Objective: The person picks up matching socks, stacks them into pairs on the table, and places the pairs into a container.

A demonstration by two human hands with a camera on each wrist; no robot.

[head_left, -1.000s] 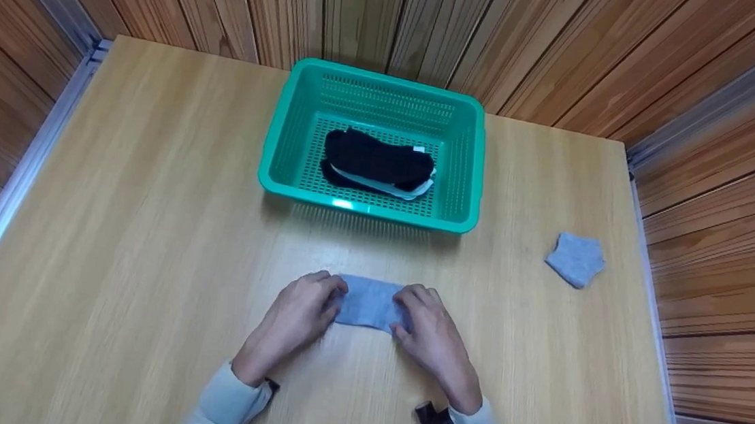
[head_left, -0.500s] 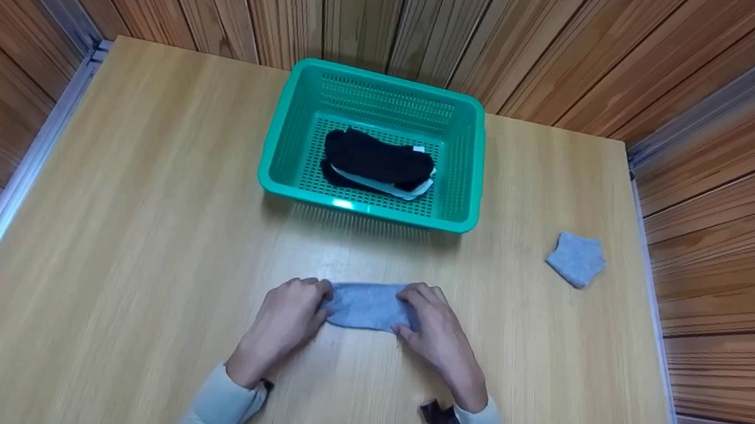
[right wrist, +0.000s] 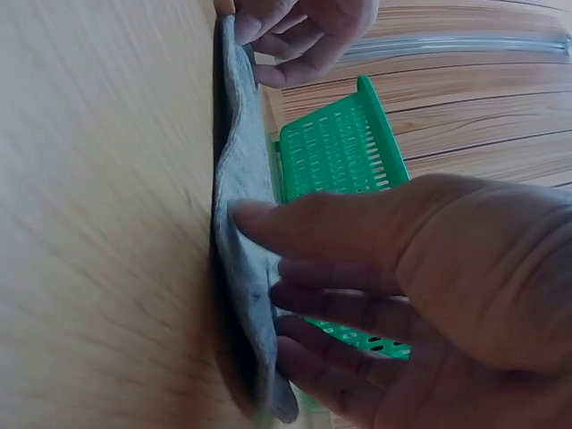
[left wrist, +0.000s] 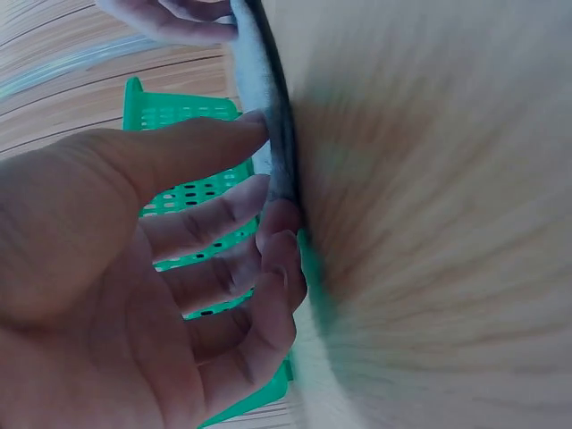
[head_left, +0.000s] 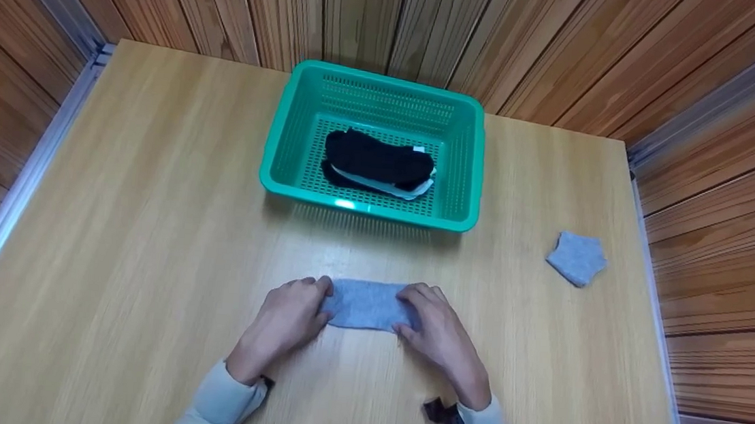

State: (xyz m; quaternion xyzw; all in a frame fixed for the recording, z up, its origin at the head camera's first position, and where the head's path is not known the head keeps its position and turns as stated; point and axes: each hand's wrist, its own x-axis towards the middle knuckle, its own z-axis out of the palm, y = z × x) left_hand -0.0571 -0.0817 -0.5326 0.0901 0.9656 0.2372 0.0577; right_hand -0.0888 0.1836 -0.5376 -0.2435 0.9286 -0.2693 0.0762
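A grey-blue sock [head_left: 366, 304] lies stretched sideways on the table between two hands. At its left end, the left hand [head_left: 289, 320] pinches the edge between thumb and fingers; the left wrist view shows the thumb [left wrist: 206, 147] on the near side of the cloth. The right hand [head_left: 438, 333] grips the sock near its right end, thumb at the near edge and fingers at the far edge. In the right wrist view the sock [right wrist: 246, 179] stays low along the table, slightly wavy. Its right end is hidden under the hand in the head view.
Behind the hands stands a green perforated basket [head_left: 367, 210] with a small stack of black and pale socks [head_left: 378, 161] in it. Another grey-blue sock [head_left: 577, 259], folded up, lies to the right on the table [head_left: 144, 219]. Wood-patterned walls [head_left: 394, 22] enclose the back and sides.
The left hand has shifted left, drawing the sock out longer. Its far edge, slanted half a second ago, now lies straighter. The right hand has hardly moved.
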